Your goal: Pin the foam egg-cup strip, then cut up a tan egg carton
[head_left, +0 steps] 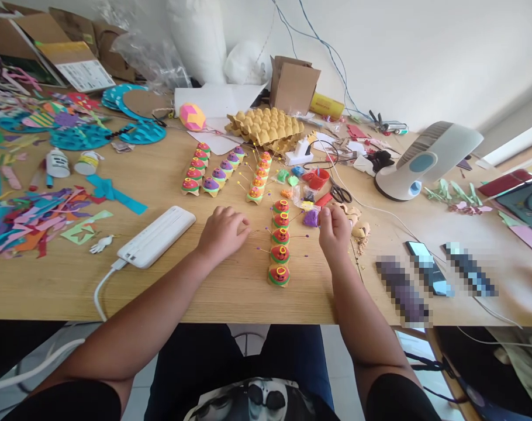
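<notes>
A row of red egg-carton cups forms a caterpillar [280, 237] in front of me, with green lower edges, yellow rings and small faces. Thin sticks with purple tips stand out from its sides. On its left, my left hand [222, 234] has its fingers curled together, with a thin stick at the fingertips. My right hand [335, 234] is closed on the other side, thumb on top; whatever it may hold is hidden. Beside it lies a lump of purple clay [310, 218]. Behind stand a red caterpillar [196, 169], a purple one [223, 171] and an orange-pink one [259, 177].
A white power bank [157, 237] with a cable lies left, near paper scraps [42, 219]. Scissors [339, 193] and a red cup [317, 178] are behind my right hand. A white fan [428, 161] and a phone [429, 268] are at right. Egg trays [268, 126] lie farther back.
</notes>
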The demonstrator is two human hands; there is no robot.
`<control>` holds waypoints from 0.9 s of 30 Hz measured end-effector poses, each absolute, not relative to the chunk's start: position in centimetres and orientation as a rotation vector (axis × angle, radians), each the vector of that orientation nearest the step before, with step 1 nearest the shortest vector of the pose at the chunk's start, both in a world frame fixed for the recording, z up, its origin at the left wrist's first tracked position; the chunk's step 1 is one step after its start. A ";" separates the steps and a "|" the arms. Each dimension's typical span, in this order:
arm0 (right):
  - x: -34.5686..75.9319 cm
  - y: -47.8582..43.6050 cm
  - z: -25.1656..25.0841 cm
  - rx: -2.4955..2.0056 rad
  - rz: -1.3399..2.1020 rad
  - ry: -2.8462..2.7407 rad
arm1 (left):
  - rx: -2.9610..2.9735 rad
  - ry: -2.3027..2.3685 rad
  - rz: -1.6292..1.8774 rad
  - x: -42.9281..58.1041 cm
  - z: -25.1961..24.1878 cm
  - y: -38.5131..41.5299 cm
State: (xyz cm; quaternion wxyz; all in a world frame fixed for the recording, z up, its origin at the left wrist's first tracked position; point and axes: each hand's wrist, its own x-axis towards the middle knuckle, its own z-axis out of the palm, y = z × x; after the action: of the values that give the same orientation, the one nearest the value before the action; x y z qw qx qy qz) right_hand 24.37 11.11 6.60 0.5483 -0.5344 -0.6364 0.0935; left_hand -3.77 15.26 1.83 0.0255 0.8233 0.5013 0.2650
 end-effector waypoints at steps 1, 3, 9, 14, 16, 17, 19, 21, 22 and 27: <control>24.8 11.5 6.2 -1.293 0.216 -1.482 | 2.570 1.572 0.752 -3.8 1.6 15.2; 25.4 12.1 5.6 -1.336 0.220 -1.449 | 2.594 1.587 0.663 -3.7 1.3 14.9; 25.3 12.7 4.5 -1.360 0.302 -1.345 | 2.593 1.572 0.588 -3.6 1.3 14.7; 25.2 12.6 4.2 -1.319 0.407 -1.276 | 2.626 1.573 0.580 -3.6 0.6 15.0; 25.3 12.7 4.2 -1.304 0.454 -1.273 | 2.640 1.589 0.575 -3.6 0.2 15.1; 25.3 12.8 4.2 -1.293 0.482 -1.273 | 2.638 1.592 0.581 -3.6 0.1 15.1; 25.2 12.9 4.2 -1.268 0.545 -1.266 | 2.619 1.591 0.616 -3.6 0.0 15.2; 25.2 13.1 4.2 -1.241 0.612 -1.252 | 2.592 1.580 0.680 -3.6 0.1 15.3; 25.1 13.1 4.2 -1.228 0.644 -1.248 | 2.576 1.574 0.727 -3.6 0.3 15.3; 25.0 12.7 4.4 -1.191 0.762 -1.268 | 2.446 1.475 1.075 -3.4 1.9 14.9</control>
State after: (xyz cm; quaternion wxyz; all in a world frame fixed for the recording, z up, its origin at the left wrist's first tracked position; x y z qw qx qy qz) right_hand 24.99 12.67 4.35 0.5821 -0.5098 -0.5429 0.3265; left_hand -3.39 14.94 1.92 0.0449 0.8006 0.4828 0.3520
